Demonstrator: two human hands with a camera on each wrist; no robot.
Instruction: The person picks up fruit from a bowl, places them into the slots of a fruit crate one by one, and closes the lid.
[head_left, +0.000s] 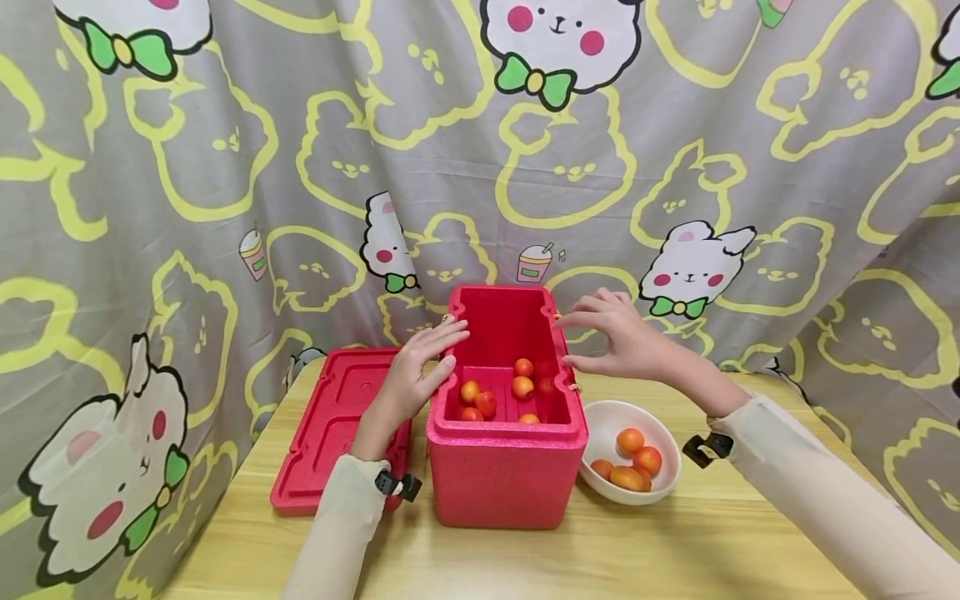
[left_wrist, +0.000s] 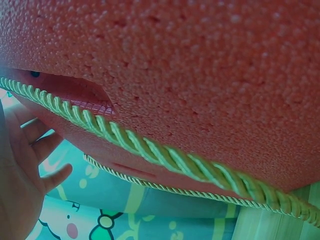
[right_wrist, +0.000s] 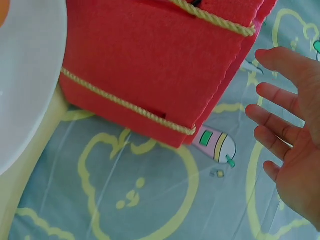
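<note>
A light wooden table [head_left: 675,550] is stretching away from the viewer, and two long-sleeved arms are reaching across it from the near edge. Standing at the table's centre is an open red foam box [head_left: 504,475] holding several small orange-red fruits [head_left: 522,387]. A white round bowl [head_left: 603,417] with more of the same fruit is sitting just beside the box's right wall, and a flat red foam lid [head_left: 330,425] is lying against its left side. The left hand [head_left: 420,371] is resting on the box's left rim, fingers straight and close together. The right hand [head_left: 618,337] is hovering at the right rim, fingers spread and relaxed, gripping nothing. A grey cartoon-bear curtain [head_left: 225,208] is hanging behind.
</note>
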